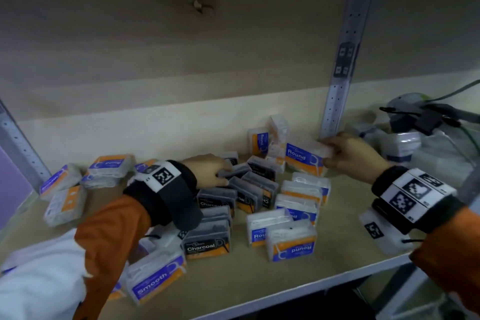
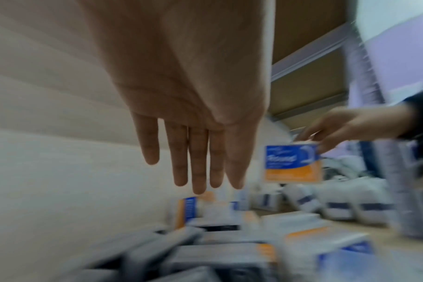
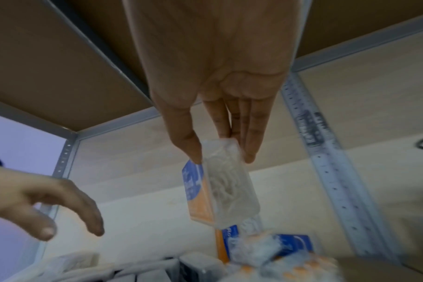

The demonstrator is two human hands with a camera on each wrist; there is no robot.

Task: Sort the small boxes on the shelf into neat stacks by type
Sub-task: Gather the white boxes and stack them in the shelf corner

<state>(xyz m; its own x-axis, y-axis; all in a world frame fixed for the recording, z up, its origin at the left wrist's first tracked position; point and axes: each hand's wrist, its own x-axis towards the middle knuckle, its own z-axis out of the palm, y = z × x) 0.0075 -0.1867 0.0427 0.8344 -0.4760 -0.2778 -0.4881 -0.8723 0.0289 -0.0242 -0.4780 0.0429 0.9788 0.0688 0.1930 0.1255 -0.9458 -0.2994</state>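
Small boxes [image 1: 291,243] lie scattered across the wooden shelf [image 1: 337,262]; the left hand [image 1: 207,170], fingers straight and empty, reaches over dark Charcoal boxes [image 1: 255,169], while the right hand [image 1: 355,153] pinches a raised Round box [image 1: 304,158] near the metal upright [image 1: 340,73]

I read "Round" in white on the blue band of the box [image 1: 305,157] pinched in my right hand [image 1: 355,154]; the left wrist view shows the same word on it, blurred. "Round" also runs sideways on a box standing at the back [image 1: 259,141], and upside down on a front box [image 1: 292,244] and on one at the rear left [image 1: 111,165]. A half-hidden box [image 1: 259,231] shows only "Rou". "Charcoal" stands on a dark front box [image 1: 207,243], another behind it [image 1: 217,200], and one further back [image 1: 261,170]. "Smooth" is on a near box [image 1: 155,278]. The smaller print I cannot read.
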